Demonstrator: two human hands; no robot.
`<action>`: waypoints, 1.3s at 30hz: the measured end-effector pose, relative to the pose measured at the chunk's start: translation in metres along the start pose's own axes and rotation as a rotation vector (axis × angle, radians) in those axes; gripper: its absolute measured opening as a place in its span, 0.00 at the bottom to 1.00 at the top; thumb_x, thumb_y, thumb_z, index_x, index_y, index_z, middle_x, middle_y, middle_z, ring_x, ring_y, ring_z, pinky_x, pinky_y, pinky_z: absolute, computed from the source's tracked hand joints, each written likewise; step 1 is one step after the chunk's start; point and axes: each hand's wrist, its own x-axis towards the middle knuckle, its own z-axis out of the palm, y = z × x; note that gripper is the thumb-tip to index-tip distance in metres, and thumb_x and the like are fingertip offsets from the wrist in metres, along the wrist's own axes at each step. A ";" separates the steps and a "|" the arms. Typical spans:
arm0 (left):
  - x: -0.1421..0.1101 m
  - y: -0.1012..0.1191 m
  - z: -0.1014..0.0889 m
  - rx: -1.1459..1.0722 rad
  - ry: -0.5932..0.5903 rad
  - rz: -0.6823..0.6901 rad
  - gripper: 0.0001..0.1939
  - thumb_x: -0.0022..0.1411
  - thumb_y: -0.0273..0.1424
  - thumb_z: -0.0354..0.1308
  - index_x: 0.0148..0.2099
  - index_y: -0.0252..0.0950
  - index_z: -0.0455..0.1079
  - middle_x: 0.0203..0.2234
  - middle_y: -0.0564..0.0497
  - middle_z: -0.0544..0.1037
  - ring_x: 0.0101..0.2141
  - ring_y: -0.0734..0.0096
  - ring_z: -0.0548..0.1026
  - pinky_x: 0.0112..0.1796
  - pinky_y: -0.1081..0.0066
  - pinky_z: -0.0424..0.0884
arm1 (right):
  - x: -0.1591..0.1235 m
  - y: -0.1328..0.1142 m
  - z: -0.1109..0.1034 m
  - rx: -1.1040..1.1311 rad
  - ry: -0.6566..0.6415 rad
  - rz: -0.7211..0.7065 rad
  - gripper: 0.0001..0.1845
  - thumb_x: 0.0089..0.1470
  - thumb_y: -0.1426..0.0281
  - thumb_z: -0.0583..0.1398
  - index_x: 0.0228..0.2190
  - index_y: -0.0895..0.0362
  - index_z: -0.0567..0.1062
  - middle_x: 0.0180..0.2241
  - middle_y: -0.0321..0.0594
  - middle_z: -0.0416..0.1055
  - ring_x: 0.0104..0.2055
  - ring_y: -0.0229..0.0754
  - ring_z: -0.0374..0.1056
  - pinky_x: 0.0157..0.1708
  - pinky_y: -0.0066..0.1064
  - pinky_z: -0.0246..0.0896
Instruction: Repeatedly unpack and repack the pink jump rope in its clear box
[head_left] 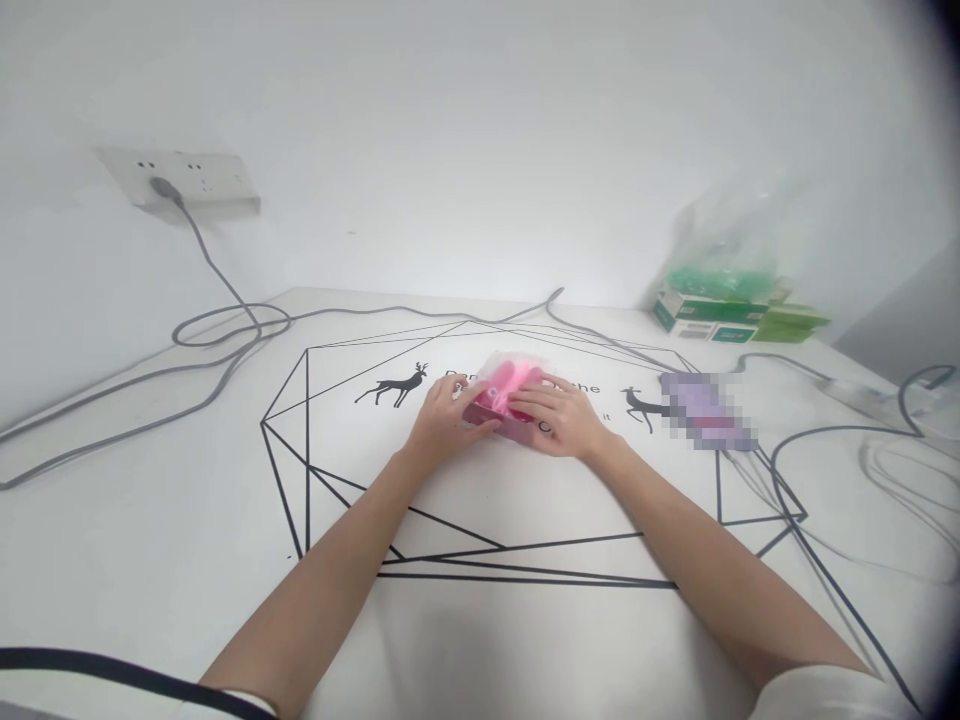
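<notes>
Both hands (510, 420) on crinkly pink plastic packet (507, 385), smooth white table (525, 640)

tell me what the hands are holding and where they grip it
Both hands hold a pink packet on the table: the left hand at its left end, the right hand over its right end.

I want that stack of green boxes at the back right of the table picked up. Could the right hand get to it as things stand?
Probably yes. The right hand rests on the pink plastic packet, and only bare white table lies between it and the green boxes.
</notes>
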 end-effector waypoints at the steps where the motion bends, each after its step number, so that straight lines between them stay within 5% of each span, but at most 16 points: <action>1: 0.000 0.000 0.000 0.007 0.005 0.014 0.26 0.62 0.51 0.58 0.55 0.41 0.73 0.45 0.42 0.70 0.47 0.57 0.70 0.51 0.56 0.69 | -0.002 0.003 -0.001 0.001 0.005 0.003 0.23 0.52 0.69 0.56 0.48 0.49 0.79 0.50 0.36 0.77 0.57 0.49 0.70 0.64 0.47 0.53; 12: -0.003 0.001 0.005 -0.020 -0.085 0.012 0.25 0.67 0.46 0.55 0.61 0.40 0.65 0.61 0.41 0.68 0.61 0.53 0.66 0.64 0.47 0.53 | -0.010 0.012 0.006 -0.115 0.067 0.164 0.21 0.59 0.58 0.58 0.50 0.52 0.77 0.60 0.42 0.68 0.65 0.58 0.59 0.62 0.52 0.56; 24: -0.005 -0.005 0.013 -0.070 -0.021 0.042 0.24 0.67 0.43 0.56 0.61 0.40 0.66 0.61 0.40 0.68 0.59 0.51 0.68 0.61 0.46 0.61 | -0.013 0.015 0.012 -0.168 0.101 0.131 0.19 0.61 0.61 0.56 0.49 0.53 0.77 0.55 0.44 0.73 0.64 0.58 0.61 0.67 0.59 0.36; 39: -0.005 -0.006 0.018 0.043 0.049 0.078 0.23 0.66 0.44 0.57 0.59 0.40 0.68 0.58 0.42 0.72 0.56 0.54 0.72 0.61 0.49 0.62 | -0.013 0.015 0.008 -0.143 0.064 0.222 0.22 0.59 0.61 0.56 0.51 0.56 0.76 0.57 0.45 0.71 0.64 0.55 0.61 0.65 0.52 0.47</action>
